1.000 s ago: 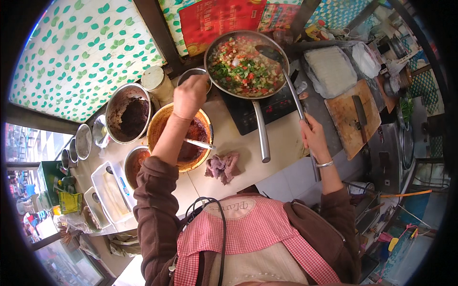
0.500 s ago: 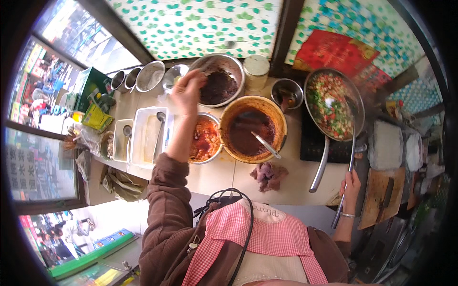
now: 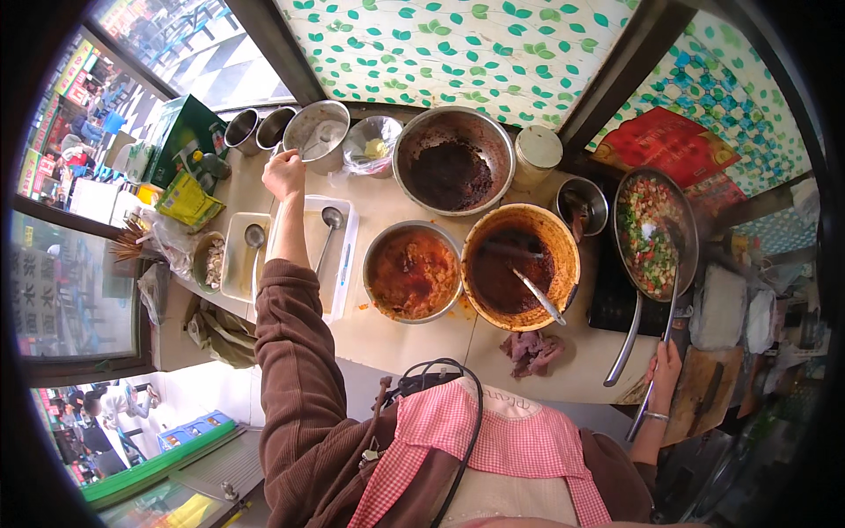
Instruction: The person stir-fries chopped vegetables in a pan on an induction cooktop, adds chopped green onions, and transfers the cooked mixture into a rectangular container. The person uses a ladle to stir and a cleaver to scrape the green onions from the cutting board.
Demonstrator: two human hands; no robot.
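Observation:
My left hand (image 3: 283,174) is at the near left rim of a steel bowl (image 3: 327,158) holding something white. Its fingers are pinched together; a thin pale line reaches from them into the bowl, too small to make out. On the right, my right hand (image 3: 665,363) is closed around the long handle of a metal spatula (image 3: 673,312). The spatula's other end lies in a frying pan (image 3: 627,339) of chopped red, green and pale food (image 3: 647,264). A small white patch sits on that food. The pan rests on a black cooktop (image 3: 607,304).
Between my hands stand a steel bowl of dark paste (image 3: 407,150), a bowl of red stew (image 3: 414,273) and a sauce tub (image 3: 568,255) with a spoon. White trays (image 3: 343,264) with ladles lie left. A purple cloth (image 3: 532,354) lies near the counter's front edge.
My left hand has moved left, from beside the dark paste bowl to the steel bowl with white contents. The view has shifted. My right hand keeps its grip on the spatula.

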